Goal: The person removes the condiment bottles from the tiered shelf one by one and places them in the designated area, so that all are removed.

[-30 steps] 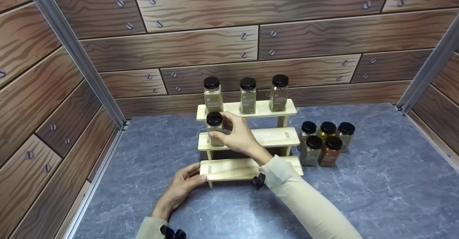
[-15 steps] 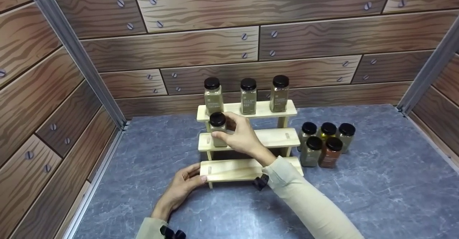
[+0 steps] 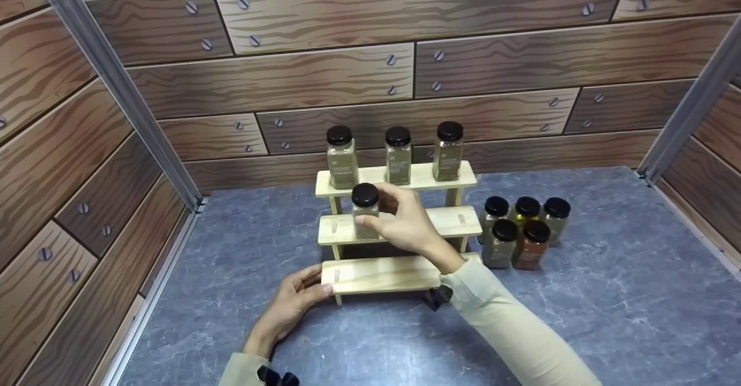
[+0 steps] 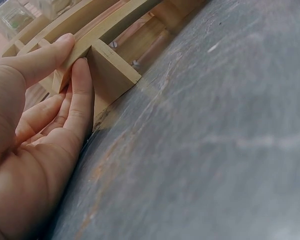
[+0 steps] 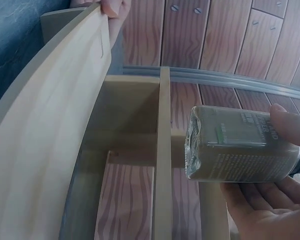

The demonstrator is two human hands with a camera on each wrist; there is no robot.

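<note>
My right hand grips a spice jar with a black lid, thumb on one side and fingers on the other. It holds the jar upright over the left part of the rack's middle shelf. In the right wrist view, a small gap shows between the jar's base and the shelf edge. My left hand pinches the left end of the bottom shelf; the left wrist view shows its thumb over the wood and fingers beneath.
Three spice jars stand spaced along the top shelf. Right of the rack, several more jars stand close together on the grey marbled table. A wood-patterned wall rises behind.
My right hand has carried the jar a short way to the right, from the left end of the middle shelf. The left hand keeps its place on the bottom shelf.
</note>
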